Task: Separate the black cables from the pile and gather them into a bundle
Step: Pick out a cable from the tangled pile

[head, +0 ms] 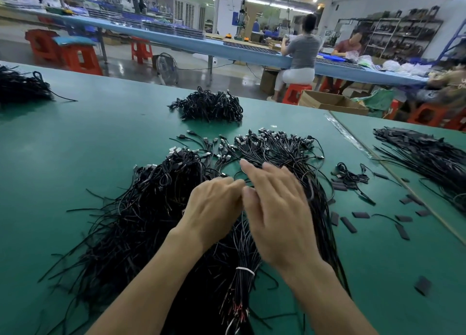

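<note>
Black cables lie in a loose pile on the green table, plug ends fanned away from the person, probably so that single strands can be picked off. The left hand sits over the pile's middle with fingers bent down; whether they pinch a strand cannot be told. The right hand, blurred, spreads straight, relaxed fingers just beside it, apparently to sweep strands toward the tied bundle between the wrists.

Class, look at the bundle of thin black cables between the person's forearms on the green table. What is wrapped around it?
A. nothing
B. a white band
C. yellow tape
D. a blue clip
B: a thin white band circles the bundle of thin black cables near its lower end.
</note>
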Available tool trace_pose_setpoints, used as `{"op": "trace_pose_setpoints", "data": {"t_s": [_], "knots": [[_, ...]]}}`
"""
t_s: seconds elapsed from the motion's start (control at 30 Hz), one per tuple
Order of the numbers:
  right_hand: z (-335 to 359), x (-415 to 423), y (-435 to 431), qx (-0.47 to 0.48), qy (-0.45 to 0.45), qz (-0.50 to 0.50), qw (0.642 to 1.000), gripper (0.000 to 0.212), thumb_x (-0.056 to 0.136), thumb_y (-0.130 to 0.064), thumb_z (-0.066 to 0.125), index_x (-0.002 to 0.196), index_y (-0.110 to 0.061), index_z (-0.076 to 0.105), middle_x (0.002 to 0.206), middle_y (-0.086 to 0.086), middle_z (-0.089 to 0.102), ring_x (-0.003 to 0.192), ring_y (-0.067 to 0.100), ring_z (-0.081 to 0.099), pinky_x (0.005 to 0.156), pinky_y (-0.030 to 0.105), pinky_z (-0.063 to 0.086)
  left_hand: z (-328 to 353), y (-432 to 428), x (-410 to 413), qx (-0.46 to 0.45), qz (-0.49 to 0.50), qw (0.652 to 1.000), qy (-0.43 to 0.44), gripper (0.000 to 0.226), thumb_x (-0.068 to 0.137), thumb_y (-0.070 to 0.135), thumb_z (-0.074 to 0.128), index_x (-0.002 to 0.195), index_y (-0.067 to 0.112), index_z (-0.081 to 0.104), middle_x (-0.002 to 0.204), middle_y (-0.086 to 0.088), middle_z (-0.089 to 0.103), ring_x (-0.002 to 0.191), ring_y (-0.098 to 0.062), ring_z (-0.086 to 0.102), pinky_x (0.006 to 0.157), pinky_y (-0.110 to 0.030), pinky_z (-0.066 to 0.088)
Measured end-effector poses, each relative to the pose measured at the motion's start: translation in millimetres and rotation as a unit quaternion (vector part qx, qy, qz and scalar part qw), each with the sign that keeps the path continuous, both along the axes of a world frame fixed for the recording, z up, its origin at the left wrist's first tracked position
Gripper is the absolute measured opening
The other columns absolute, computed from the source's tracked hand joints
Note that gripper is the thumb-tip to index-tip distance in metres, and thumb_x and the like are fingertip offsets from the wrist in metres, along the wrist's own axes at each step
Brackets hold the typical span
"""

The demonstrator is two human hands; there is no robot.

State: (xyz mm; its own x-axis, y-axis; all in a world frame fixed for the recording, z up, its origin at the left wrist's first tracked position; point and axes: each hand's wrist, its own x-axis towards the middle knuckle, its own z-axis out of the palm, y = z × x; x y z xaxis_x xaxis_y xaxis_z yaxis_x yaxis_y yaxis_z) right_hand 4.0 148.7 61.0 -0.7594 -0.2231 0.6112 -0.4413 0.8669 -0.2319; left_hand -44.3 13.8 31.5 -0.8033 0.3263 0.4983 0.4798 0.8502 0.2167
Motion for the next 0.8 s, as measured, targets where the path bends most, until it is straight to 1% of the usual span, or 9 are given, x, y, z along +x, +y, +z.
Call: {"op": "trace_pose_setpoints", "data": {"t_s": [0.07, 0.13, 0.17, 0.23, 0.3, 0.43, 0.57, 0.73, 0.8], "knots": [[-5.4, 0.9, -3.7, 0.031, -0.077, -0.011, 0.997, 0.058, 0.103, -0.055, 0.016, 0.152, -0.029, 0.03, 0.136, -0.007, 0.058, 0.133, 0.009, 0.045, 0.122, 0.031, 0.016, 2.8, 0.3, 1.8, 0.017, -0.02, 0.998, 0.051, 0.027, 0.089, 0.025, 0.046, 0.105, 0.013, 0.064, 0.089, -0.001, 0.062, 0.079, -0.022, 0.06, 0.071, -0.037, 0.054], [-12.8, 0.3, -1.6, -0.02, -0.137, -0.02, 0.99, 0.066, 0.1, -0.063, 0.011, 0.15, -0.027, 0.034, 0.132, -0.008, 0.057, 0.124, 0.01, 0.049, 0.115, 0.033, 0.031, 0.4, -0.1, 2.9, 0.06, -0.017, 0.993, 0.097, 0.018, 0.087, 0.021, 0.052, 0.096, 0.012, 0.064, 0.083, -0.001, 0.059, 0.075, -0.022, 0.058, 0.067, -0.037, 0.053], [-15.8, -0.3, 0.8, -0.061, -0.15, -0.023, 0.987, 0.066, 0.098, -0.062, 0.013, 0.141, -0.025, 0.046, 0.122, -0.008, 0.059, 0.114, 0.011, 0.052, 0.106, 0.035, 0.041, -0.7, -1.1, 2.1, 0.084, -0.025, 0.991, 0.099, 0.021, 0.09, 0.027, 0.049, 0.093, 0.013, 0.065, 0.083, 0.0, 0.059, 0.076, -0.021, 0.057, 0.069, -0.036, 0.051], [-20.2, -2.5, 8.2, -0.101, -0.127, -0.04, 0.986, 0.054, 0.099, -0.057, 0.019, 0.094, -0.026, 0.063, 0.089, -0.011, 0.055, 0.086, 0.009, 0.05, 0.081, 0.036, 0.046, -4.5, -5.7, 0.0, 0.124, -0.028, 0.988, 0.089, 0.032, 0.096, 0.04, 0.045, 0.091, 0.016, 0.066, 0.086, 0.005, 0.063, 0.08, -0.016, 0.058, 0.075, -0.03, 0.045], [-22.2, -5.6, 17.5, -0.118, -0.095, -0.068, 0.986, 0.047, 0.1, -0.054, 0.025, 0.066, -0.029, 0.047, 0.073, -0.012, 0.046, 0.072, 0.007, 0.044, 0.068, 0.033, 0.039, -7.1, -12.6, -2.2, 0.14, 0.005, 0.985, 0.099, 0.033, 0.096, 0.044, 0.048, 0.089, 0.018, 0.067, 0.084, 0.008, 0.066, 0.076, -0.011, 0.058, 0.073, -0.025, 0.038], [-19.0, -17.8, 47.2, -0.147, -0.097, -0.159, 0.972, 0.051, 0.102, -0.048, 0.028, 0.067, -0.021, 0.054, 0.067, -0.006, 0.053, 0.069, 0.014, 0.053, 0.067, 0.035, 0.044, -3.5, -23.3, -3.7, 0.193, 0.062, 0.971, 0.125, 0.027, 0.094, 0.038, 0.06, 0.08, 0.016, 0.068, 0.069, 0.014, 0.058, 0.055, -0.003, 0.046, 0.054, -0.013, 0.032], [-19.8, -23.6, 59.4, -0.146, -0.237, -0.08, 0.957, 0.033, 0.104, -0.035, 0.045, 0.087, -0.018, 0.068, 0.059, -0.006, 0.056, 0.048, 0.002, 0.046, 0.048, 0.02, 0.037, 3.3, -20.4, -1.9, 0.193, 0.008, 0.981, 0.014, 0.031, 0.094, 0.045, 0.058, 0.077, 0.02, 0.065, 0.064, 0.014, 0.06, 0.054, -0.006, 0.056, 0.049, -0.03, 0.049], [-18.7, -14.9, 44.0, -0.186, -0.212, 0.047, 0.958, 0.02, 0.104, -0.025, 0.047, 0.104, -0.024, 0.067, 0.096, -0.011, 0.066, 0.091, 0.0, 0.059, 0.077, 0.012, 0.044, 5.3, -15.6, 6.1, 0.197, -0.025, 0.978, -0.063, 0.037, 0.093, 0.052, 0.047, 0.074, 0.024, 0.063, 0.055, 0.011, 0.051, 0.046, -0.007, 0.045, 0.048, -0.024, 0.03], [-15.5, -13.4, 37.8, -0.193, -0.193, 0.073, 0.959, 0.019, 0.102, -0.03, 0.05, 0.103, -0.023, 0.067, 0.094, -0.011, 0.066, 0.09, 0.005, 0.059, 0.077, 0.017, 0.045, 5.4, -12.9, 10.6, 0.193, -0.034, 0.978, -0.068, 0.039, 0.094, 0.052, 0.044, 0.073, 0.023, 0.059, 0.057, 0.01, 0.052, 0.05, -0.009, 0.047, 0.049, -0.027, 0.031]]}}
